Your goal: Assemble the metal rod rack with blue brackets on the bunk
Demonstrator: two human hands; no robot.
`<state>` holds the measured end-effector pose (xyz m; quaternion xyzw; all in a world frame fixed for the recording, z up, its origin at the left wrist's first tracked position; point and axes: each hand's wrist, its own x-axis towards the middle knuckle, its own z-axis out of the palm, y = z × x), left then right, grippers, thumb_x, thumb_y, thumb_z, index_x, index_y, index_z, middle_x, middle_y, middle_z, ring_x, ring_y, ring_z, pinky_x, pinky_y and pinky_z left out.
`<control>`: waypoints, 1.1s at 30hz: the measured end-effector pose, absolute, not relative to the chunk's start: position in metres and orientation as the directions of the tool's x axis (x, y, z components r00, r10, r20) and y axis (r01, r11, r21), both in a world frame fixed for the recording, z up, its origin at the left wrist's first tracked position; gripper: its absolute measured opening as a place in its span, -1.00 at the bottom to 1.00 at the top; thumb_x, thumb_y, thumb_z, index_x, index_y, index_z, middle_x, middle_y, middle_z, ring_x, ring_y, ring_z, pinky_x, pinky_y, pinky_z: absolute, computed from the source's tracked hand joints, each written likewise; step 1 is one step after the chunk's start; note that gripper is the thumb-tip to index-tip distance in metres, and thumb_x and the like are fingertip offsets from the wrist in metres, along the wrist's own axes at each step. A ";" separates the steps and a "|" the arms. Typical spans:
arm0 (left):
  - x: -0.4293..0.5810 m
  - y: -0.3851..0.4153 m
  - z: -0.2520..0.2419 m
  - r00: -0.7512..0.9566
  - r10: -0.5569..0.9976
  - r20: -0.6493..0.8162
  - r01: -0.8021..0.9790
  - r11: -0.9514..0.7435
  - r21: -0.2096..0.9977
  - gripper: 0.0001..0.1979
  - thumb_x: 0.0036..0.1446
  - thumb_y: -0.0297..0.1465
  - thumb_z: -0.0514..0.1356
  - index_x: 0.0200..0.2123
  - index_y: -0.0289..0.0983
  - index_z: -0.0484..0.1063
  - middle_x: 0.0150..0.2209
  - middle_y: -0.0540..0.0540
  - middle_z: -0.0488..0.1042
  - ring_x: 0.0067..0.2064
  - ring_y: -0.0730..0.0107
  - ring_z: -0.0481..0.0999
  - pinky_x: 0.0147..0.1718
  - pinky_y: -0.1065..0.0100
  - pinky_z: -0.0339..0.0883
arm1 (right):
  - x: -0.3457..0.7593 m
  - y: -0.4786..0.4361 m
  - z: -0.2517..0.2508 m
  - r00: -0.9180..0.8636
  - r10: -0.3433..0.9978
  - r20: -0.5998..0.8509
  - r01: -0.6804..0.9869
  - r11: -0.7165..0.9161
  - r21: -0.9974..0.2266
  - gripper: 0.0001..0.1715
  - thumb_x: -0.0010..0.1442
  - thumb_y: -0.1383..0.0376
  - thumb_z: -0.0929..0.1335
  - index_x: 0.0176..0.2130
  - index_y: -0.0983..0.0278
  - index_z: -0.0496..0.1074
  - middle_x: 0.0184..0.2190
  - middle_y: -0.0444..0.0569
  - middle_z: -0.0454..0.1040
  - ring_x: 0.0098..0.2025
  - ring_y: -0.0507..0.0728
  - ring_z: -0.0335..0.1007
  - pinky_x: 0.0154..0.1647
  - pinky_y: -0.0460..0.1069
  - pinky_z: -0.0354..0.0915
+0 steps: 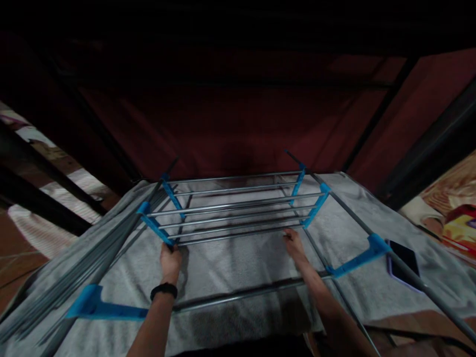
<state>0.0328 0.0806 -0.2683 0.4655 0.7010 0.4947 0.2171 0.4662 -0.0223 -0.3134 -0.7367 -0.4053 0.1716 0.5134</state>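
A metal drying rack (238,206) with grey rods and blue plastic joints stands over a grey-white towel (238,267). My left hand (170,260), with a black band on the wrist, is closed on the near rod at the rack's left blue joint (154,225). My right hand (294,244) reaches to the near rod by the right blue joint (314,210); its fingers curl round the rod. Both forearms pass over a lower crossbar (241,295).
A dark phone (403,260) lies on the towel at the right, under a rack leg. A bundle of grey rods (74,277) slopes down at the left. Dark red fabric (238,124) hangs behind. Patterned cloth (451,208) lies at far right.
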 end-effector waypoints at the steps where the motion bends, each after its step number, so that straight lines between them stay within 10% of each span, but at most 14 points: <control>1: 0.033 0.079 -0.268 -0.472 0.866 0.164 0.436 0.068 0.897 -0.84 -0.08 -0.53 0.12 -0.40 -0.19 0.24 -0.50 0.02 0.29 -0.42 0.36 0.27 -0.37 0.35 0.15 | 0.469 -0.020 -0.313 0.610 0.778 0.154 0.412 -0.145 -0.900 -0.63 -0.07 0.23 0.23 -0.25 0.23 0.45 -0.27 0.04 0.51 -0.21 0.17 0.42 -0.07 0.07 0.33; 16: 0.028 0.076 -0.282 -0.462 0.857 0.229 0.451 0.005 0.892 -0.86 0.04 -0.55 0.10 -0.30 -0.26 0.37 -0.37 -0.07 0.44 -0.34 0.36 0.38 -0.25 0.34 0.25 | 0.448 -0.014 -0.310 0.507 0.853 0.124 0.647 -0.282 -0.708 -0.39 0.08 0.19 0.20 0.07 0.32 0.43 -0.04 0.20 0.50 -0.09 0.28 0.47 0.03 0.18 0.26; 22: 0.034 0.074 -0.278 -0.479 0.850 0.219 0.390 -0.018 0.921 -0.74 0.07 -0.54 0.11 -0.13 -0.25 0.36 -0.16 -0.18 0.49 -0.12 0.30 0.47 -0.11 0.32 0.31 | 0.438 -0.009 -0.297 0.489 0.868 -0.091 0.001 -0.105 -0.994 -0.51 -0.12 0.09 0.40 -0.17 0.22 0.50 -0.23 0.03 0.57 -0.22 0.22 0.49 -0.11 0.13 0.39; 26: 0.040 0.076 -0.271 -0.496 0.834 0.240 0.324 -0.078 0.943 -0.67 0.10 -0.43 0.16 -0.03 -0.21 0.33 -0.05 -0.17 0.47 -0.05 0.32 0.47 -0.04 0.31 0.32 | 0.434 -0.008 -0.279 0.365 0.907 -0.212 -0.476 -0.014 -0.879 -0.72 -0.13 0.18 0.46 -0.32 0.17 0.49 -0.28 -0.06 0.58 -0.21 0.14 0.52 -0.10 0.07 0.41; 33: 0.039 0.083 -0.250 -0.484 0.826 0.290 0.285 -0.165 0.944 -0.64 -0.03 -0.31 0.27 -0.11 -0.17 0.40 -0.14 -0.06 0.48 -0.13 0.31 0.45 -0.03 0.25 0.33 | 0.418 0.007 -0.257 0.339 0.924 -0.176 -0.603 0.070 -0.794 -0.72 -0.06 0.22 0.52 -0.30 0.24 0.51 -0.33 -0.08 0.57 -0.29 0.06 0.49 -0.18 0.00 0.41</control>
